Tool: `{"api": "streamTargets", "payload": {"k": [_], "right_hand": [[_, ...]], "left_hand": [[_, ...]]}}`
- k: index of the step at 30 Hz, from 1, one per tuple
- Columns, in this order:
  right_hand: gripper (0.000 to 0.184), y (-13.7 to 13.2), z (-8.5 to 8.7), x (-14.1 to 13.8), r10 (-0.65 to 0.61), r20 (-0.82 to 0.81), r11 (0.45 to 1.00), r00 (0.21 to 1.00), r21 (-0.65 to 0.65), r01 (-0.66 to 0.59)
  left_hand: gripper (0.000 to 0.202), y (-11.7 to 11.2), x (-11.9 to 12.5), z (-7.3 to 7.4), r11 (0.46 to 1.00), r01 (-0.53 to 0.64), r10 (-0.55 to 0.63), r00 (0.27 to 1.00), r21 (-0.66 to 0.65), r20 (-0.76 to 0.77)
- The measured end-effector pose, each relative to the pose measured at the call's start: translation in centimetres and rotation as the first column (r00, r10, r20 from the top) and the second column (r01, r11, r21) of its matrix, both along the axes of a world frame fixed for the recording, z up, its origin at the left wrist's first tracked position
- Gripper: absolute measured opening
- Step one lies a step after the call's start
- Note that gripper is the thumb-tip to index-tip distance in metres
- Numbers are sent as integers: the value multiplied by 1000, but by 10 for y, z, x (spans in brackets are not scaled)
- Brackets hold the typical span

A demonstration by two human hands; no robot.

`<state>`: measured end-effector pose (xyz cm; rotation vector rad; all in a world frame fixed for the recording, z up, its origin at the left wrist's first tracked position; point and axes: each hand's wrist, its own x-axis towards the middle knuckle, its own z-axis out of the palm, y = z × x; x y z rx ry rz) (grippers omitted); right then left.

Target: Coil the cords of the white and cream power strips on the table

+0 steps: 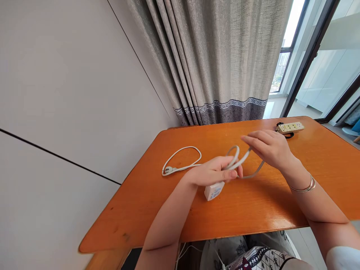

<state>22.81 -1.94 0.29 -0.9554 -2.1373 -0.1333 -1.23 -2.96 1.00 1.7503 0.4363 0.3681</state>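
My left hand (213, 172) is closed around a small white adapter block (214, 190) and a loop of its white cable (236, 159). My right hand (270, 148) pinches the same cable a little farther along, fingers pressed together above the orange wooden table (253, 213). The free end of the cable curls to the left on the table and ends in a white plug (168, 170).
A cream power strip (290, 128) with a black cord lies at the table's far right corner. A grey curtain (213, 60) hangs behind the table, and a pale wall stands on the left. Glass doors are at the right.
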Motion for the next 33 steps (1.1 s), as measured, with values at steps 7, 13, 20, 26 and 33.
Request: {"api": "streamTargets", "payload": {"k": [7,13,20,26,33], "right_hand": [[24,10,-12,-16,414,-503,670,759,-396,-628],[37,-2,-7,-23,277,-737,415,617,-487,-768],[55,0,-13,-27,123,-783,394,610,-526,-754],[53,13,-26,-33,46,-838,218,543,-522,-824],[35,19,-42,-39,82,-798,103,596,-589,-802]], "left_hand": [[54,-7,5,-21,904,218,-62,919,-368,390],[51,8,-1,-23,864,119,119,895,-488,429],[52,5,12,-15,852,145,72,919,-502,388],[48,-11,12,-11,857,114,191,837,-503,514],[43,2,-20,17,799,-369,602,505,-475,619]]}}
